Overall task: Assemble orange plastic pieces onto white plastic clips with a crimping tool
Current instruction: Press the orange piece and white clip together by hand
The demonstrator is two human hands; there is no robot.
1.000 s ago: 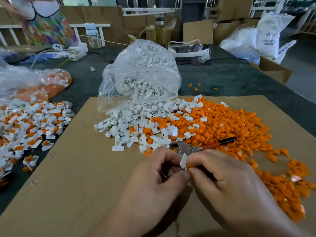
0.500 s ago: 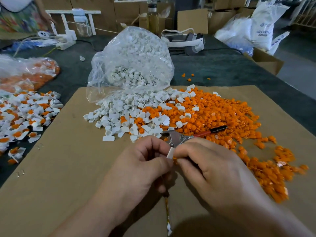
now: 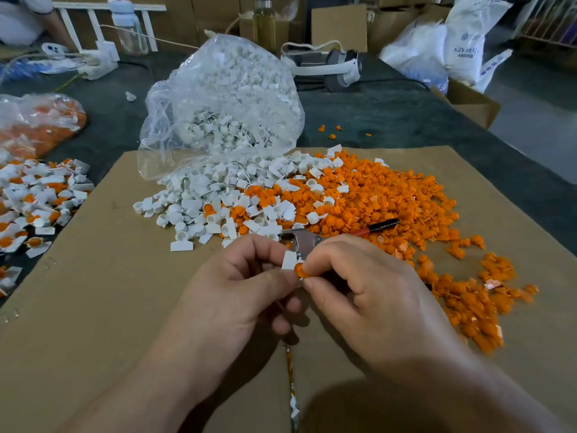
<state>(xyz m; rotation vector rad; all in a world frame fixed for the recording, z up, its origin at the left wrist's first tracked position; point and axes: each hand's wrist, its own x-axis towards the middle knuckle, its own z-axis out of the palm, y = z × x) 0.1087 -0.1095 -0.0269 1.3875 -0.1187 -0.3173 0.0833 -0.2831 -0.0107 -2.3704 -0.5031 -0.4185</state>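
White sack (image 3: 468,32) beyond orange pieces (image 3: 390,198) bears blurred lettering.

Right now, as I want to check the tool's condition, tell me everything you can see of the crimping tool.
The crimping tool lies just beyond the right hand, at the near edge of the orange pieces on the cardboard sheet. Its head is bare grey metal with a round pivot rivet. One slim handle, red then black-tipped, slants away rightward over the orange pieces. The hand hides the head's near part, so its working end and any touch cannot be told.
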